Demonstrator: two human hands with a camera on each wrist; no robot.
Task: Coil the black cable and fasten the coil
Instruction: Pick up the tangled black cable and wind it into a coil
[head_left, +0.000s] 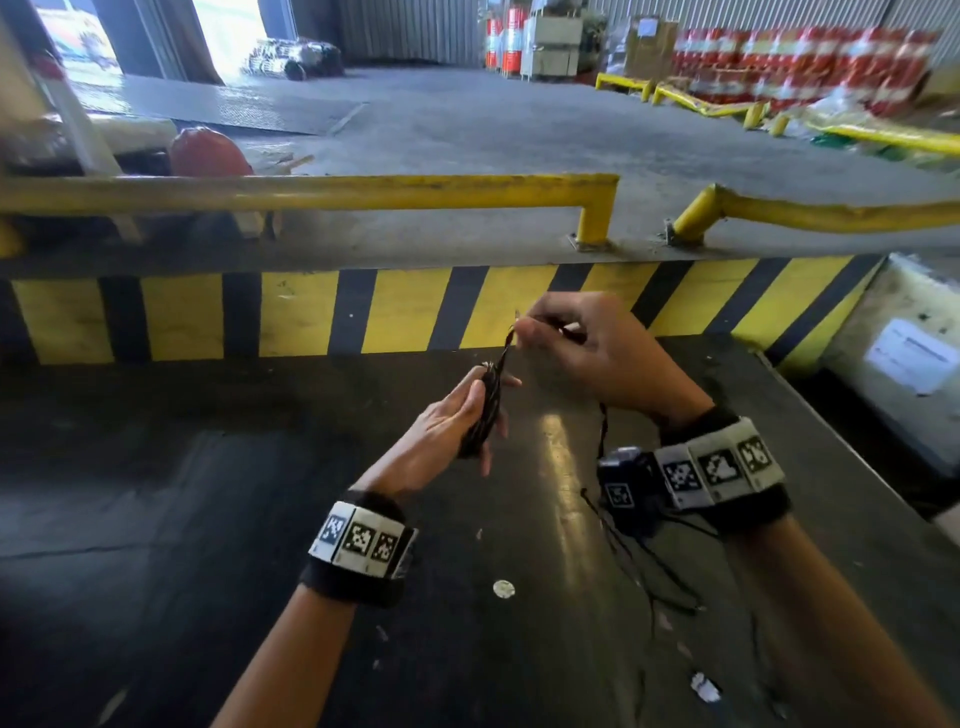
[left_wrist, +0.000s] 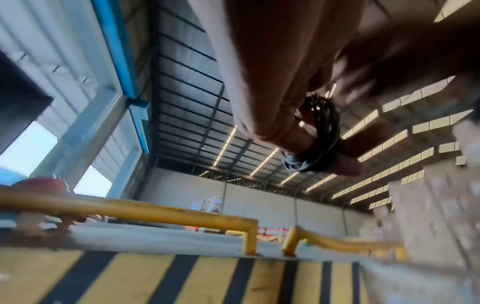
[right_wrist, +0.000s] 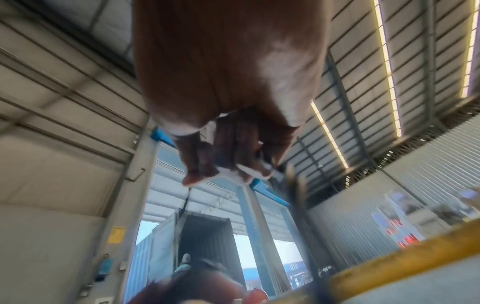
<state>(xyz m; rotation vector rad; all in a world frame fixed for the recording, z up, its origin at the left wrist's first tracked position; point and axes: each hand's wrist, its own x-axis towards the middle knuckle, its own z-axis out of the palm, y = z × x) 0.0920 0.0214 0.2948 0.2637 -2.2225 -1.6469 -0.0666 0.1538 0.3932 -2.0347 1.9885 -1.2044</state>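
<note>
A thin black cable is wound into a tight coil (head_left: 485, 410) around the fingers of my left hand (head_left: 457, 423), which hangs above a dark metal platform. The left wrist view shows the coil (left_wrist: 320, 131) looped round the fingers. My right hand (head_left: 587, 348) is a little up and right of it and pinches a strand of the cable (head_left: 511, 338) that runs up from the coil. In the right wrist view the right hand's fingers (right_wrist: 200, 162) are curled, with the strand (right_wrist: 186, 200) hanging below them. A loose length of cable (head_left: 623, 530) trails under my right wrist.
The dark platform (head_left: 260, 545) ends at a yellow and black striped edge (head_left: 395, 312). Behind it a yellow guard rail (head_left: 337, 192) crosses the view, with a second rail (head_left: 831, 210) to the right. A white scrap (head_left: 704, 686) and a small pale disc (head_left: 503, 588) lie on the platform.
</note>
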